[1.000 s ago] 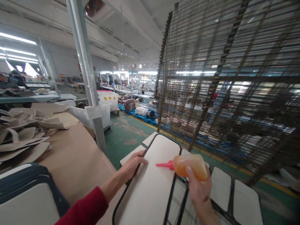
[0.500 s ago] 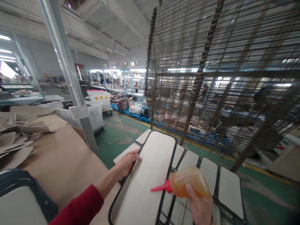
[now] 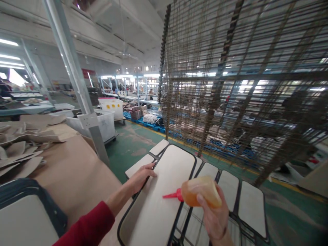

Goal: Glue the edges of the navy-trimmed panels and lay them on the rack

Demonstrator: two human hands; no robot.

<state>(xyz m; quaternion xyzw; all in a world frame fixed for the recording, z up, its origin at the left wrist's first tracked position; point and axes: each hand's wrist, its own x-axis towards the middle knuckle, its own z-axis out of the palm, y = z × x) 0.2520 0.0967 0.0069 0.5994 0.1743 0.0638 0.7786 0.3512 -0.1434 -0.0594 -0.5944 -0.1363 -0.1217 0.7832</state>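
My left hand (image 3: 140,178), in a red sleeve, grips the left edge of a large cream panel with dark piping (image 3: 164,174), its fingers curled over the rim. My right hand (image 3: 214,216) is closed round a soft orange squeeze bottle (image 3: 201,191). The bottle's red nozzle (image 3: 171,195) points left, just above the panel's right side. The panel lies tilted across several smaller cream panels (image 3: 228,189) on a wire tray.
A tall wire drying rack (image 3: 238,78) rises right behind the panels. To the left is a brown paper-covered table (image 3: 74,171) with loose beige cut pieces (image 3: 17,150) and a stack of piped panels (image 3: 25,215). A steel post (image 3: 74,82), white bins (image 3: 102,123) and green floor lie beyond.
The view swung slightly. The bottle shifted down and left, so its nozzle came closer to the panel's right edge. My left hand kept its hold on the panel.
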